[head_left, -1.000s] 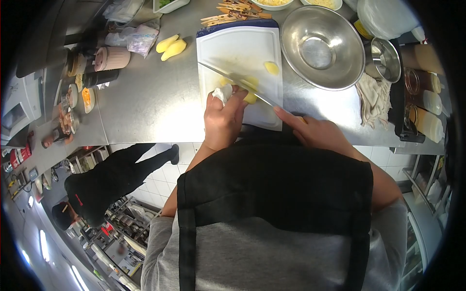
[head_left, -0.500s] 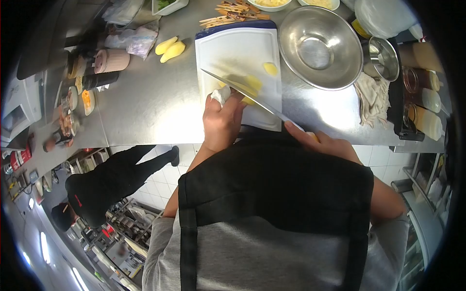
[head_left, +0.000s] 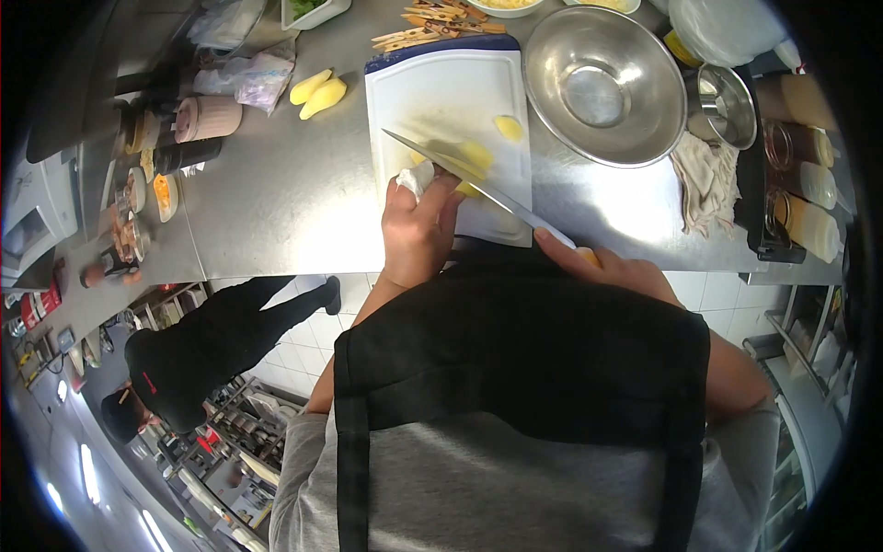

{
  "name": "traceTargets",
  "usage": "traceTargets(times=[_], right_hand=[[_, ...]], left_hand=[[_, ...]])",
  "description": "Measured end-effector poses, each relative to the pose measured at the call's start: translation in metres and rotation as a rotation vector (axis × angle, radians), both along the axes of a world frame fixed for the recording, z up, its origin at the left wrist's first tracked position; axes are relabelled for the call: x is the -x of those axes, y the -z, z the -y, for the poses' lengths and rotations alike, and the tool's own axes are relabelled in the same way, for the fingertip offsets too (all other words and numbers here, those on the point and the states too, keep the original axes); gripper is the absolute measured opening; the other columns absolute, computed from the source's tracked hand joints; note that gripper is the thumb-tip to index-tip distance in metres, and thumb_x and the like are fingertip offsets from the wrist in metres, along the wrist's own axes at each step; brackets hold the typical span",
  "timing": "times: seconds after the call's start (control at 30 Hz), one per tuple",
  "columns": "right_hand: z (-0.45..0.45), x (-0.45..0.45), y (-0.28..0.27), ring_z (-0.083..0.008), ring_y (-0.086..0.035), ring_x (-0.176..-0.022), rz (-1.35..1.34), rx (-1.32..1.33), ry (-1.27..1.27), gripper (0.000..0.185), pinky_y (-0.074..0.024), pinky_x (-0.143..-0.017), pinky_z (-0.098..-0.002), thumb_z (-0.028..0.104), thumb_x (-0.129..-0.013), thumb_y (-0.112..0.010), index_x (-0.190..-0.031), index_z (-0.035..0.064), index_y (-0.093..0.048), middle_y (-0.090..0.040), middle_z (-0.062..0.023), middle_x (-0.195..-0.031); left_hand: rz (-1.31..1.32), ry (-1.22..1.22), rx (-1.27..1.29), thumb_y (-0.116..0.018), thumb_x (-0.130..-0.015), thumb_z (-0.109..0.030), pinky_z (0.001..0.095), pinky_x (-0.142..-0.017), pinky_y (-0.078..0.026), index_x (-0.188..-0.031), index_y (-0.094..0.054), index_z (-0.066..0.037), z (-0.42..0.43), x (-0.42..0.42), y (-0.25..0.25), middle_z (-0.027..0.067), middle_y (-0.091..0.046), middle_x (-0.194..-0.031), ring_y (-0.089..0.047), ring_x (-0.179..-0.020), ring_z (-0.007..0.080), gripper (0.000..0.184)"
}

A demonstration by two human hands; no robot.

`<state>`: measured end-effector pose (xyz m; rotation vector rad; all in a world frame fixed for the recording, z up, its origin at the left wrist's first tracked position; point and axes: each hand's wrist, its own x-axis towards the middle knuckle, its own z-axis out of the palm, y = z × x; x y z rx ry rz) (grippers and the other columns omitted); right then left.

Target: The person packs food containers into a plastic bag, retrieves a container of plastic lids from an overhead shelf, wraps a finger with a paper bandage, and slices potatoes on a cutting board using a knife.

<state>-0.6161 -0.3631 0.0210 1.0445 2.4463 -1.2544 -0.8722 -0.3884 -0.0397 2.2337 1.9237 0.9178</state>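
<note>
On a white cutting board [head_left: 441, 87] with a dark blue end, my left hand [head_left: 414, 235] is closed at a yellow peeled potato [head_left: 449, 166], mostly hidden by fingers and blade. A white wrapping [head_left: 416, 178] covers one of its fingertips. My right hand [head_left: 614, 274] grips a long kitchen knife [head_left: 501, 198] by its handle, the blade lying slantwise across the potato close to my left fingers. Cut yellow pieces [head_left: 475, 153] lie beside the blade, and a single slice [head_left: 508, 128] rests apart near the board's right side.
Two peeled potatoes [head_left: 324, 97] lie left of the board. A steel bowl [head_left: 602, 138] stands at its right, near a cloth [head_left: 706, 184] and a steel pot [head_left: 727, 106]. Wooden clothespins [head_left: 441, 26] are piled beyond the board. A co-worker [head_left: 184, 359] is at the left.
The whole view has shifted very slightly. Both hands and the knife keep nearly the same position over the board.
</note>
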Motion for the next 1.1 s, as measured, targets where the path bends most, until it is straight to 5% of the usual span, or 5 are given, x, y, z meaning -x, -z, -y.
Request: traceTargets(times=[0.53,1.1], right_hand=[[-0.02,0.023,0.049,-0.0331,-0.061,-0.065,-0.075,-0.017,-0.01,0.065,-0.0458,-0.058,-0.0405,0.015,-0.084,-0.051,-0.14,0.0295,-0.021,-0.059,-0.0195,-0.076],[0.001,0.002,-0.004,-0.0342,-0.061,-0.068,-0.012,0.003,0.023,0.061,-0.0489,-0.062,-0.0373,0.029,-0.087,-0.05,-0.14,0.0368,-0.02,-0.053,-0.0187,-0.081]], left_hand=[[0.034,-0.052,0.059,-0.073,-0.062,0.003,0.0357,-0.073,-0.049,-0.089,-0.065,-0.009,0.001,-0.002,-0.004,0.0094,-0.062,-0.094,-0.059,-0.087,0.0299,0.031],[0.008,-0.015,-0.003,-0.07,-0.062,0.003,0.0384,-0.063,-0.049,-0.091,-0.065,-0.007,0.0,0.001,0.0,0.0129,-0.059,-0.088,-0.056,-0.078,0.0342,0.031]])
